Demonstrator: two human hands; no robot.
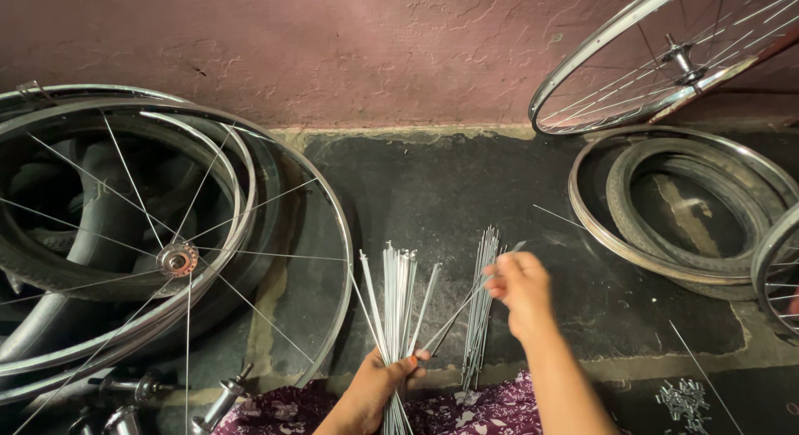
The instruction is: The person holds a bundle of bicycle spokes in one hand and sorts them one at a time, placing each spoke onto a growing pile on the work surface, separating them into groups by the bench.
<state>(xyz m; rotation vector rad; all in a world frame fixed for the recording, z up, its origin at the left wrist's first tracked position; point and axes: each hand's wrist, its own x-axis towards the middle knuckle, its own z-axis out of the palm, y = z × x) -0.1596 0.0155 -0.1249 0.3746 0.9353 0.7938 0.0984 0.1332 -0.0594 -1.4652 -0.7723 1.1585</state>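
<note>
Left hand (372, 390) clenched low around a fanned bunch of steel spokes (398, 302), tips pointing up and away. Right hand (521, 290) pinched shut on a single spoke (466, 306), drawn slantwise between the bunch and a second spoke bundle (480, 306) lying on the dark floor (449, 185). Hemmed in hard on the left by a spoked wheel (176, 258) laid flat over a stack of rims and a black tyre (83, 260), rim edge just beside the bunch. Loose hubs (218, 406) near the bottom left corner. Off to the right, well apart, a bare rim (596, 227) ringed round another tyre (632, 203); above it, a wheel on a frame (681, 60) leaned against the pink wall (333, 44). A pile of spoke nipples (684, 398) at lower right, with stray spokes beside. Patterned purple cloth (499, 406) under both wrists.
</note>
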